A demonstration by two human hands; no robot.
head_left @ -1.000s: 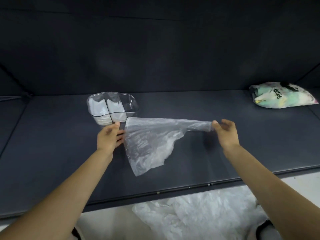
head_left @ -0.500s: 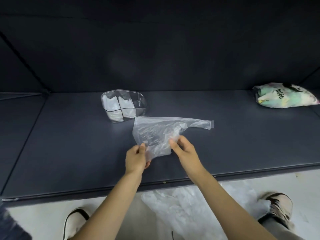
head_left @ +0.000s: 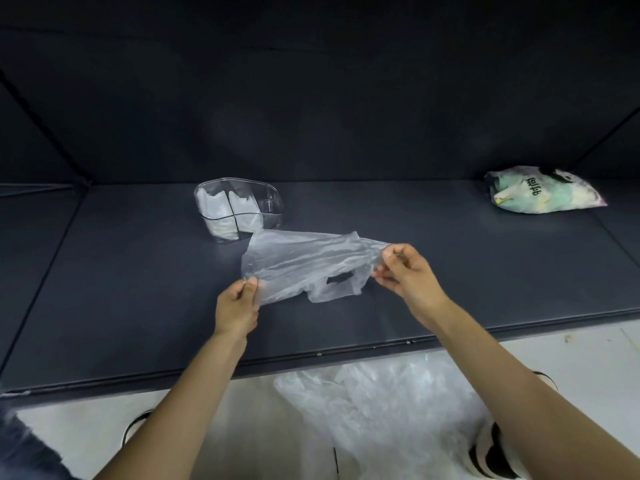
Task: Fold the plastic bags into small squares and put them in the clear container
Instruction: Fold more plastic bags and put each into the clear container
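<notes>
Your left hand (head_left: 238, 304) pinches the near-left corner of the clear plastic bag (head_left: 304, 263) between thumb and curled fingers; your right hand (head_left: 405, 271) pinches the bag's right end, where the handles bunch together. The bag is stretched between both hands above the middle of the dark surface (head_left: 138, 289), wrinkled and unfolded, with one handle loop hanging open along its near edge. Its far-left corner lies just in front of the clear container (head_left: 273, 202) — whether the two touch cannot be determined. The clear container stands left of centre, toward the far edge of the surface, and is divided into compartments; white folded bags (head_left: 225, 213) fill the two left compartments, while the right compartment shows only clear wall. A printed, stuffed bag (head_left: 540, 192) lies in the far-right corner of the surface, well apart from your hands. Below the near edge of the surface, a loose heap of clear plastic bags (head_left: 391, 410) rests on the pale floor (head_left: 207, 427) — between your forearms and beside your shoes (head_left: 491, 459).
</notes>
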